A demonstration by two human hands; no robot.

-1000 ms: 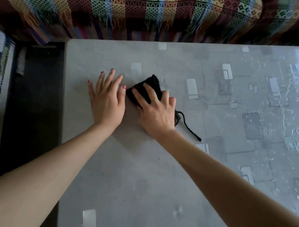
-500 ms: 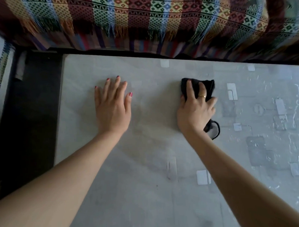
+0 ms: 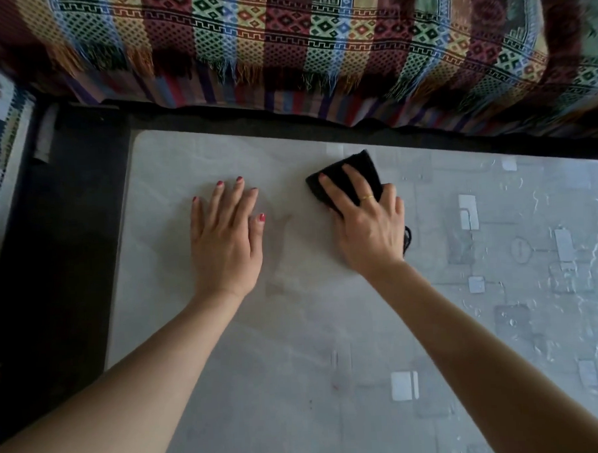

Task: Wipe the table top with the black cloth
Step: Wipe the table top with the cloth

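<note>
The grey table top (image 3: 296, 346) has a glossy cover with pale square patterns. A folded black cloth (image 3: 351, 172) lies near the table's far edge, pressed down under the fingers of my right hand (image 3: 366, 223). A bit of the cloth also shows behind that hand's right side. My left hand (image 3: 224, 236) lies flat on the table to the left of the cloth, fingers spread, with nothing in it. A hand's width of bare table separates the two hands.
A sofa with a striped, patterned, fringed throw (image 3: 299, 38) runs along the far side of the table. Dark floor (image 3: 52, 254) lies left of the table's left edge. The right part of the table top shines with reflections.
My right hand swept the cloth to the right away from my left hand, then moved it up toward the far edge. My left hand stayed flat in place.
</note>
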